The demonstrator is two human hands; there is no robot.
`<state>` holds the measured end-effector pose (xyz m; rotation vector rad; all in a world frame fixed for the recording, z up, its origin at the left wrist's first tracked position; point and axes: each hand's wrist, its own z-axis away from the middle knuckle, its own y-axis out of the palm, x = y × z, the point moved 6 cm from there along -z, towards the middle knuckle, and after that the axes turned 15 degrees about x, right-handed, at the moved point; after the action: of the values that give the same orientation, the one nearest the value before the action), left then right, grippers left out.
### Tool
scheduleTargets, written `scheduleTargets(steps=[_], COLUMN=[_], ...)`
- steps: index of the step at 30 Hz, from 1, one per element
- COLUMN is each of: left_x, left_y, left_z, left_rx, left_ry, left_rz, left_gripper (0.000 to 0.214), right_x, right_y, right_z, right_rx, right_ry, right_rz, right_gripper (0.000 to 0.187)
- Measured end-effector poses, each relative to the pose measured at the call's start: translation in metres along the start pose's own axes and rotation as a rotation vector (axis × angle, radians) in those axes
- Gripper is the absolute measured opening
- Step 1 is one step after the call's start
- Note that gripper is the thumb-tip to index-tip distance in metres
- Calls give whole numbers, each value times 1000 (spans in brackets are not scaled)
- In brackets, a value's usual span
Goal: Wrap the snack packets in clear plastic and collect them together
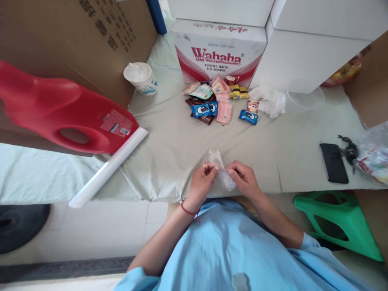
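Observation:
Close to the table's front edge, a crumpled clear plastic bag (226, 176) is stretched between my two hands. My left hand (204, 180), with a ring and a red string bracelet, pinches the bag's left side. On the other side, my right hand (243, 178) pinches it with thumb and forefinger. Beyond the hands lies a pile of wrapped snacks: pink packets (224, 112), blue packets (200, 110), a yellow packet (239, 92) and dark brown ones. Another blue packet (248, 117) and a small red-and-cream packet (252, 106) sit just right of the pile, by crumpled plastic (269, 100).
A red jug (91, 117) and a white plastic roll (109, 167) lie at left, near a paper cup (141, 78). A Wahaha carton (220, 52) stands behind the snacks. At right are a clear bowl (305, 96), a black pouch (334, 163) and a green stool (336, 220).

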<state>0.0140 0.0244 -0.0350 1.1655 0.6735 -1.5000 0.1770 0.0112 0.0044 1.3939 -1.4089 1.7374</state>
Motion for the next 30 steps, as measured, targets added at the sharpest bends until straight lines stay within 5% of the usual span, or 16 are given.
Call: scheduleTargets(steps=[7,19,30], left_x=[7,9,9], left_y=[11,11,-26], left_z=[2,4,1], left_rx=[53,106,-105], left_ry=[-52,-7,37], left_rz=[119,-4,81], left_gripper=[44,24,17], right_x=[-3,-39,-68], right_y=[14,18,-41], right_z=[-5,-2,8], right_rx=[156,-67,-385], right_ry=[-60,273,388], right_rz=[-23,-400,-685], right_gripper=[26,35,34])
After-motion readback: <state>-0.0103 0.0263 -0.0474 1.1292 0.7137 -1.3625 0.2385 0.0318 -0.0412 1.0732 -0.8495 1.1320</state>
